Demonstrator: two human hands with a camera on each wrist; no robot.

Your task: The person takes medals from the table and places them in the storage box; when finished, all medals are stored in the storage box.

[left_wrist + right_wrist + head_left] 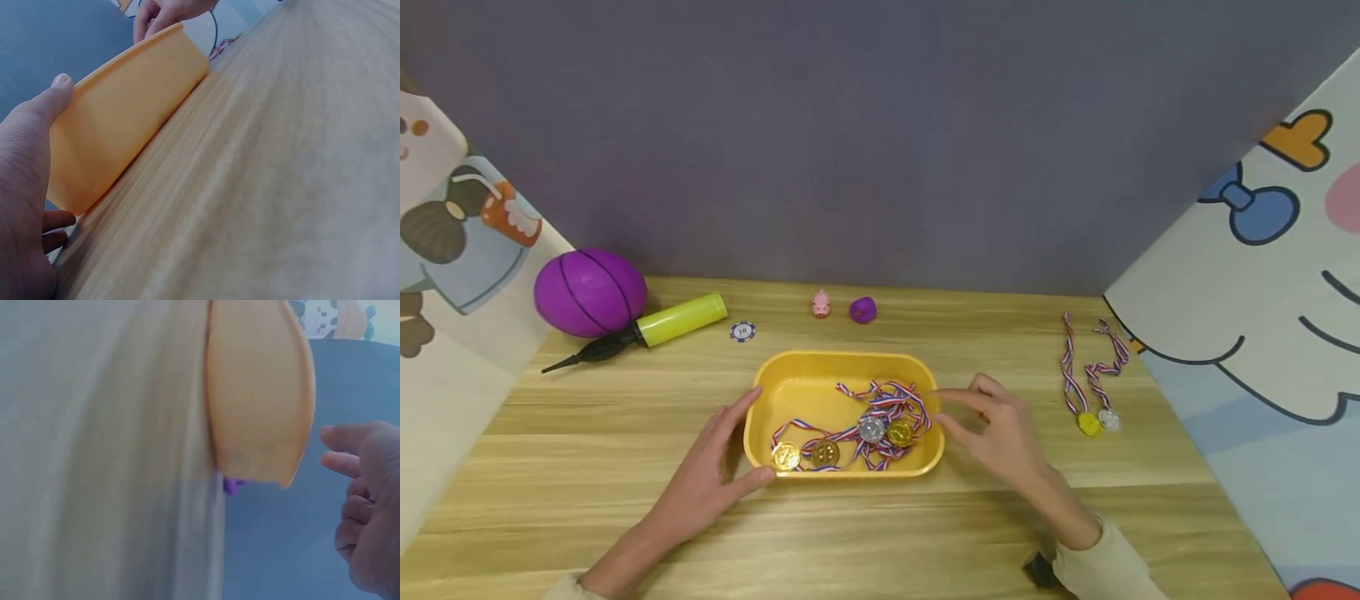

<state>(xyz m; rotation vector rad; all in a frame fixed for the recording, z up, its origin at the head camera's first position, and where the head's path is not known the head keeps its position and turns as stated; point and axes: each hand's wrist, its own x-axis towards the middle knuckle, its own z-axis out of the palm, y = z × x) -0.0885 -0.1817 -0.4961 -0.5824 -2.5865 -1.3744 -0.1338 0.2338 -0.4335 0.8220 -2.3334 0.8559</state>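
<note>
A yellow plastic basin [835, 360] stands on the table in the head view. Inside lie several toy medals, among them a silver one [871, 429] and a gold one [786, 456], with tangled striped ribbons [895, 404]. My left hand [707, 467] spans the basin's left end, thumb at the front corner and fingers along the side; in the left wrist view its thumb lies against the wall. Beside the right end is my right hand [1000, 429], index finger and thumb extended toward the rim, other fingers bent, holding nothing. The right wrist view shows its fingertips [331, 432] apart from the basin.
Two ribboned medals, one gold [1088, 424] and one silver [1108, 420], lie at the right. Behind the basin are a pink pig figure [821, 304], a purple toy [862, 310] and a poker chip [742, 332]. A yellow-green pump [681, 320] and purple ball [590, 293] sit back left.
</note>
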